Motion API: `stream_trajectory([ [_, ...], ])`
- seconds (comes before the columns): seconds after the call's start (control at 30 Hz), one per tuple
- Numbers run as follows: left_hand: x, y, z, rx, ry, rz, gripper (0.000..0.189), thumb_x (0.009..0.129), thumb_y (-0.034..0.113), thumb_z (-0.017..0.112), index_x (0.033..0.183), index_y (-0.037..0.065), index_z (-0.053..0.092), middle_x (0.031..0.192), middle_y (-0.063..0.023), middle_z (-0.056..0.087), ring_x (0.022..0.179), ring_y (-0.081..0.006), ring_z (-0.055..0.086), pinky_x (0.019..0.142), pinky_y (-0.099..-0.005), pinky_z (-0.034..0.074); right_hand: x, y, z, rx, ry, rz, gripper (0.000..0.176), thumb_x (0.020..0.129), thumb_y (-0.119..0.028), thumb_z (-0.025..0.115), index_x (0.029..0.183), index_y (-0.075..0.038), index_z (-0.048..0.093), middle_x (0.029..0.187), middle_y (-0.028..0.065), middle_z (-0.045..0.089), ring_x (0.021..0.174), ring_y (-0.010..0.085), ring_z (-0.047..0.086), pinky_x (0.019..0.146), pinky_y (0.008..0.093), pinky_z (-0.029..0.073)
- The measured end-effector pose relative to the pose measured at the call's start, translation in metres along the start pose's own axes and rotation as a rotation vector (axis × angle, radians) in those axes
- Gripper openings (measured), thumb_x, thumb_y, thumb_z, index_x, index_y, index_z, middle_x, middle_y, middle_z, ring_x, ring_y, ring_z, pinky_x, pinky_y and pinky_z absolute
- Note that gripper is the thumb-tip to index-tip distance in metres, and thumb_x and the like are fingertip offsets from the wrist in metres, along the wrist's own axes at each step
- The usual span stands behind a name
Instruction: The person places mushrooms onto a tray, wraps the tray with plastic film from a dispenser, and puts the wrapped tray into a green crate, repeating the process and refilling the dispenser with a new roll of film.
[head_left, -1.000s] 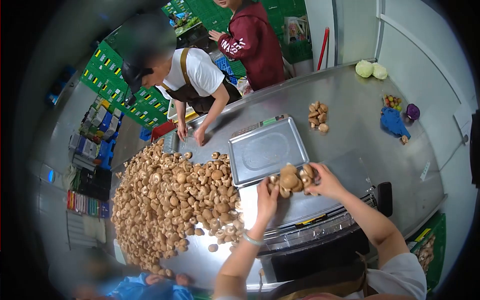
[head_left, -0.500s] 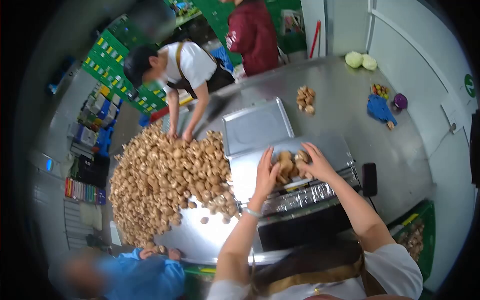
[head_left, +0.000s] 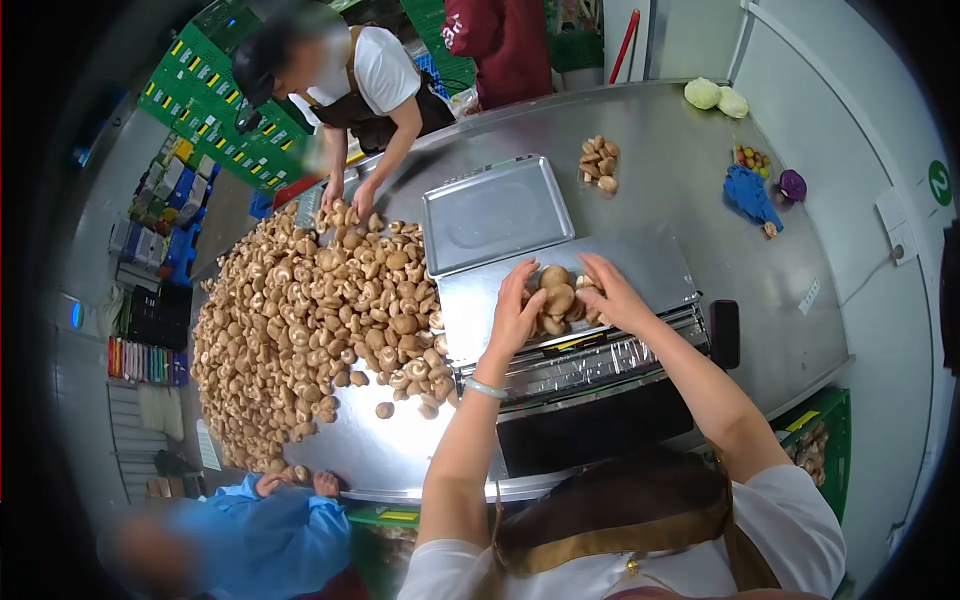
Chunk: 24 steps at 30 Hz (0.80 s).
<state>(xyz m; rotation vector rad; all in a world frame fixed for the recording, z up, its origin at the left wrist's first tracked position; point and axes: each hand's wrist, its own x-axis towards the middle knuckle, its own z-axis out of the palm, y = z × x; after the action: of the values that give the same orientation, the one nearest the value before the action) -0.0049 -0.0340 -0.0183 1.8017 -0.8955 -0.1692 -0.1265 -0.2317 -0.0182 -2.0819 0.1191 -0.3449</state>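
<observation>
A small bunch of shiitake mushrooms (head_left: 556,298) rests on the metal top of a film wrapping machine (head_left: 640,262). My left hand (head_left: 514,308) cups the bunch from the left, its thumb against the caps. From the right, my right hand (head_left: 618,298) presses in, fingers curved around the mushrooms. Parts of the bunch are hidden behind my fingers. Clear film shows over the machine's front roller (head_left: 600,358), just below my hands. Behind the machine lies a shallow metal tray (head_left: 498,212).
A large shiitake heap (head_left: 310,320) covers the table's left side; a co-worker's hands (head_left: 348,200) touch its far edge. A blue-sleeved person (head_left: 270,540) is at near left. A smaller mushroom group (head_left: 599,163), cabbages (head_left: 716,97), a blue cloth (head_left: 750,197) and a black phone-like object (head_left: 725,335) lie rightward.
My view has shifted slightly, so the table appears higher. My hands stay around the mushroom bunch. The co-worker across the table has straightened a little, hands lifted slightly at the heap.
</observation>
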Motion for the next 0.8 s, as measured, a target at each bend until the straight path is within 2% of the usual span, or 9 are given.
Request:
stream_trajectory([
  [0.07,-0.004,0.005,-0.010,0.103,-0.115,0.061,0.057,0.090,0.031,0.064,0.138,0.004,0.048,0.140,-0.0196,0.050,0.131,-0.0352,0.047,0.108,-0.0423,0.038,-0.003,0.009,0.007,-0.045,0.048,0.020,0.058,0.094,-0.036,0.060,0.142,-0.006,0.044,0.144,0.0181,0.044,0.131,0.0375,0.044,0.111,0.0450,0.033],
  [0.1,-0.002,0.005,-0.008,0.086,-0.198,0.014,0.069,0.083,0.039,0.069,0.139,0.004,0.048,0.142,-0.0177,0.049,0.132,-0.0353,0.045,0.110,-0.0443,0.035,-0.003,0.006,0.009,-0.090,0.031,-0.008,0.057,0.094,-0.036,0.059,0.141,-0.006,0.045,0.144,0.0176,0.044,0.131,0.0374,0.044,0.110,0.0453,0.033],
  [0.13,-0.003,0.009,-0.002,0.254,-0.162,0.121,0.073,0.080,0.044,0.071,0.138,0.006,0.050,0.139,-0.0158,0.051,0.130,-0.0353,0.046,0.110,-0.0451,0.033,0.000,0.001,0.010,-0.136,0.017,-0.040,0.056,0.094,-0.035,0.059,0.141,-0.007,0.046,0.143,0.0171,0.045,0.131,0.0374,0.044,0.110,0.0457,0.033],
  [0.37,-0.009,0.014,0.010,0.325,-0.112,0.113,0.077,0.075,0.043,0.077,0.136,0.005,0.050,0.136,-0.0150,0.051,0.126,-0.0351,0.047,0.108,-0.0465,0.033,0.003,0.000,0.014,-0.224,-0.015,-0.078,0.045,0.098,-0.032,0.054,0.137,-0.010,0.051,0.138,0.0124,0.048,0.129,0.0342,0.045,0.110,0.0462,0.030],
  [0.5,-0.014,0.013,0.014,0.358,-0.117,0.085,0.082,0.074,0.043,0.078,0.139,0.005,0.047,0.142,-0.0158,0.047,0.130,-0.0358,0.044,0.109,-0.0467,0.032,0.003,-0.001,0.015,-0.236,0.010,-0.097,0.048,0.098,-0.034,0.054,0.139,-0.010,0.049,0.139,0.0135,0.048,0.128,0.0345,0.046,0.110,0.0468,0.031],
  [0.63,-0.014,0.013,0.001,0.184,-0.133,0.039,0.085,0.074,0.040,0.080,0.142,0.004,0.044,0.148,-0.0157,0.042,0.136,-0.0365,0.038,0.114,-0.0479,0.029,0.002,-0.002,0.007,-0.127,0.061,-0.042,0.052,0.098,-0.034,0.055,0.142,-0.007,0.045,0.142,0.0160,0.046,0.132,0.0357,0.044,0.111,0.0462,0.031],
  [0.67,-0.018,0.013,-0.006,0.082,-0.037,0.004,0.076,0.080,0.033,0.077,0.142,0.005,0.045,0.148,-0.0166,0.042,0.138,-0.0357,0.036,0.115,-0.0455,0.029,0.000,-0.002,-0.001,-0.067,0.104,-0.029,0.052,0.097,-0.032,0.056,0.142,-0.007,0.045,0.142,0.0168,0.046,0.133,0.0356,0.043,0.111,0.0446,0.031],
  [0.73,-0.032,0.007,-0.029,-0.048,0.157,-0.055,0.056,0.086,0.024,0.072,0.134,0.003,0.053,0.136,-0.0177,0.054,0.130,-0.0335,0.049,0.110,-0.0411,0.036,-0.011,-0.005,-0.020,0.057,0.194,0.006,0.053,0.096,-0.028,0.058,0.142,-0.005,0.044,0.142,0.0184,0.047,0.135,0.0354,0.042,0.112,0.0416,0.032],
  [0.8,-0.059,0.016,-0.062,-0.016,0.257,-0.319,0.029,0.090,0.016,0.068,0.114,0.000,0.066,0.114,-0.0175,0.066,0.110,-0.0311,0.062,0.096,-0.0380,0.047,-0.036,-0.009,-0.055,-0.093,0.200,0.071,0.043,0.093,-0.024,0.063,0.130,-0.002,0.055,0.134,0.0182,0.055,0.128,0.0329,0.050,0.108,0.0389,0.038],
])
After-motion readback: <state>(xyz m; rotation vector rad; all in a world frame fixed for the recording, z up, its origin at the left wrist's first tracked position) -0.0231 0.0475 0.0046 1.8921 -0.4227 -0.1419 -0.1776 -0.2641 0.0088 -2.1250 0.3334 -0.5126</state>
